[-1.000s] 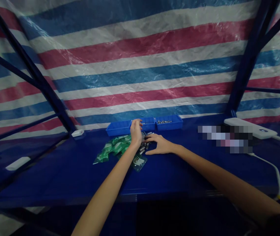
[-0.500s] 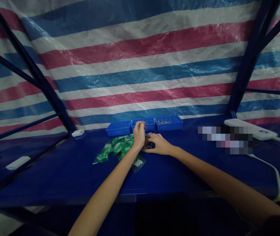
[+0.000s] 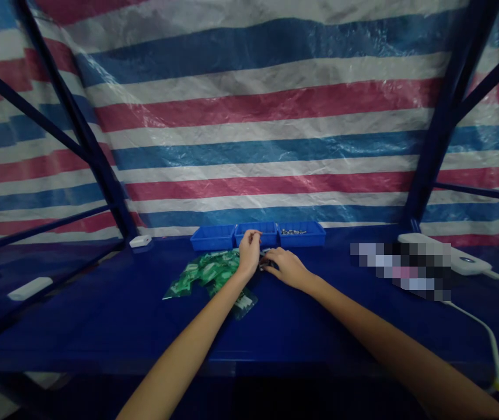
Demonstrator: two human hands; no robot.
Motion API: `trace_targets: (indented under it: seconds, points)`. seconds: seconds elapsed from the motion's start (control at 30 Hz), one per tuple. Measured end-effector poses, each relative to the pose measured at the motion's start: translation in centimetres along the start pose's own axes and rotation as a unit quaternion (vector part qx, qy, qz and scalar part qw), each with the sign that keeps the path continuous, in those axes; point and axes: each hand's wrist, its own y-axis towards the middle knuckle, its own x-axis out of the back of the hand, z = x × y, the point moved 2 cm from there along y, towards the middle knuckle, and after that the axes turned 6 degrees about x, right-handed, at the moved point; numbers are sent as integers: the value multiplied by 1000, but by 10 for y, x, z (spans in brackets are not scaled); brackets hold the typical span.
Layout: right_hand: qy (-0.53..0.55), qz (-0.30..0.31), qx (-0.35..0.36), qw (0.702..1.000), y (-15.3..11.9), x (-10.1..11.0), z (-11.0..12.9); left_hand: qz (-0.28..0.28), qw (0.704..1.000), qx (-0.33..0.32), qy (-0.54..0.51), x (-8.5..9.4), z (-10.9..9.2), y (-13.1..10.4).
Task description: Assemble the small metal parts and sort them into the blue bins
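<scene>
Head view: a dark oval mark on the white power bank is too small to read, and pixelation covers whatever lies against its left side. Print on the green plastic packets is likewise illegible.

The small metal parts lie on the blue table between the two hands, mostly hidden by them; which way each part points cannot be told. The left hand is upright with its fingers curled, and whether it grips anything cannot be told. The right hand arches palm down, fingertips at the metal parts; whether any is pinched cannot be told.

The green packets form a loose heap left of the left hand, its long axis slanting from near left to far right. A clear packet sticks out, partly covered by the left forearm. Behind stand three blue bins in a row, the right one containing small metallic pieces.
</scene>
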Motion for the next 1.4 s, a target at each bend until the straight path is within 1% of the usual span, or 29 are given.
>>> trace_targets:
  seconds: [0.13, 0.27, 0.37, 0.5, 0.67, 0.73, 0.8, 0.83, 0.9, 0.93, 1.0, 1.07, 1.13, 1.23, 1.3, 1.4]
  points:
    - [-5, -9, -20, 1000, 0, 1, 1, 0, 1000, 1, -6, 0, -2, 0]
    - [-46, -26, -82, 995, -1, -3, -5, 0, 1000, 2, -8, 0, -2, 0]
    - [-56, -11, -134, 989, -2, -7, -11, 4, 1000, 2, -5, -1, -2, 0]
    - [-60, 11, -150, 987, -2, -6, -13, 4, 1000, 5, 3, -1, -2, 0]
    - [-66, 7, -175, 982, -1, 1, -9, 1, 999, -20, 44, 1, -4, 0]
    - [-69, 8, -183, 981, -1, 4, -7, 6, 994, -57, 91, 1, -7, -2]
    - [-65, 14, -183, 981, -2, 6, -6, 28, 975, -130, 179, 1, -14, -8]
    - [-61, 18, -183, 981, -2, 6, -6, 48, 954, -173, 238, 0, -17, -11]
    - [-55, 23, -189, 980, -2, 6, -6, 94, 897, -238, 359, -4, -22, -19]
    - [-51, 23, -193, 980, -2, 6, -7, 115, 871, -251, 407, -6, -22, -22]
    - [-38, 21, -204, 978, -1, 5, -10, 150, 836, -241, 470, -9, -19, -25]
    - [-12, 22, -208, 978, -1, 4, -15, 170, 815, -213, 511, -10, -13, -26]
    - [25, 21, -206, 978, -1, 4, -19, 178, 792, -192, 551, -11, -7, -25]
    - [60, 3, -197, 978, -1, 4, -22, 179, 758, -184, 599, -11, -1, -25]
    - [56, -10, -198, 979, -2, 5, -24, 176, 746, -184, 615, -11, 0, -27]
    - [58, -27, -211, 975, -3, 5, -26, 169, 743, -174, 624, -13, 1, -30]
